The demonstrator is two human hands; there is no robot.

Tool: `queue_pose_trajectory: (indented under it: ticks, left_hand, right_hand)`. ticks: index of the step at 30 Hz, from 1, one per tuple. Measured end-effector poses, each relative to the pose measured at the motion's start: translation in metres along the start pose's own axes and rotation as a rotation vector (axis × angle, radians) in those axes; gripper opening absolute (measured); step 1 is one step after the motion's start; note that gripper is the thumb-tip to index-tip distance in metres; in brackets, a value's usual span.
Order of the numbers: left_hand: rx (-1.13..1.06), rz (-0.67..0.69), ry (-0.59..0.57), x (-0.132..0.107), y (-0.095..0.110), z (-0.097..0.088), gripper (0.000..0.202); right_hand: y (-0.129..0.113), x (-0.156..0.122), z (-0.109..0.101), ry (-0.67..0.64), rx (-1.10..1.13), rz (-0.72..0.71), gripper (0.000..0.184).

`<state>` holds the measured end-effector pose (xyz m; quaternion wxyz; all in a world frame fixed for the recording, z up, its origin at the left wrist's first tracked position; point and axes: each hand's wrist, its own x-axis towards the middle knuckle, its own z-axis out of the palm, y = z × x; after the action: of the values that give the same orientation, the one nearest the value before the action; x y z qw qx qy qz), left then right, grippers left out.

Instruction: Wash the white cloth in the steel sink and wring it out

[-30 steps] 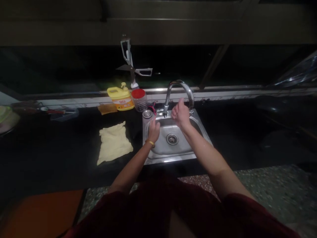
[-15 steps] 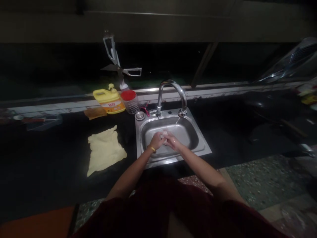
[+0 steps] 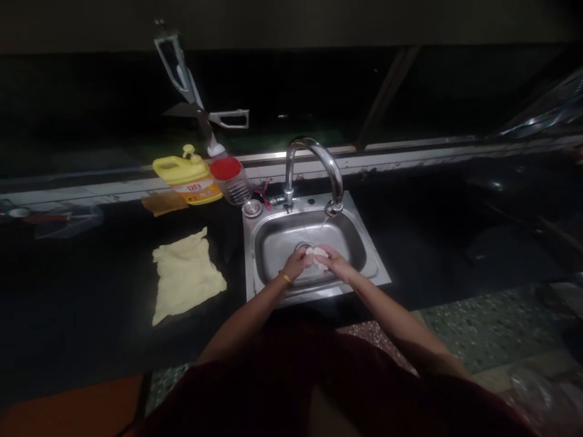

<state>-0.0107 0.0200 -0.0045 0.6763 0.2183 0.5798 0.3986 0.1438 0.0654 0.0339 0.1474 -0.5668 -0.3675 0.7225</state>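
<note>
In poor light, a black counter (image 3: 91,291) is stretching across the room, and a steel sink (image 3: 248,243) is sitting in it; the clock hours here are reading from the middle of that sink, with twelve pointing to the window. At six o'clock, nearest, the wearer's dark red top (image 3: 255,376) is filling the view. Two bare forearms are reaching forward, the left hand (image 3: 297,263) and the right hand (image 3: 336,262) nearly meeting just inside the near half of the basin. Between them, their curled fingers are gripping a small white bundle (image 3: 317,254) from either end, beside the drain (image 3: 302,246) at its four o'clock. The bundle is too blurred to identify; it could be wet cloth or something doughy. It is looking light and soft, probably slippery when wet, so a hold at both ends, with fingers supporting from below, is seeming the surer one. At nine o'clock a pale yellow cloth (image 3: 186,276) is lying flat, well apart. The faucet (image 3: 314,145) is rising at eleven, its spout hanging at one. At ten, farther back, a yellow jug (image 3: 191,179) is standing beside a red-lidded jar (image 3: 230,179). Beyond, the dark window (image 3: 319,91) is closing the view.
</note>
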Motion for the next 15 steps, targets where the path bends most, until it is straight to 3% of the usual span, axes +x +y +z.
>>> queue_pose_trajectory:
  ticks: [4, 8, 10, 15]
  left_hand:
    - [-0.279, 0.138, 0.071, -0.017, 0.042, -0.009, 0.037]
    - [-0.417, 0.342, 0.127, -0.043, 0.096, -0.025, 0.042]
    - [-0.407, 0.432, 0.142, -0.057, 0.123, -0.031, 0.042]
    - [-0.363, 0.519, 0.082, -0.09, 0.178, -0.036, 0.032]
  right_hand:
    - [-0.038, -0.012, 0.0, -0.158, 0.115, 0.003, 0.05]
    - [-0.061, -0.028, 0.001, -0.293, 0.177, -0.055, 0.057]
    - [-0.062, -0.033, 0.001, -0.289, 0.154, -0.039, 0.057]
    - [-0.046, -0.041, -0.005, -0.296, 0.006, -0.039, 0.037]
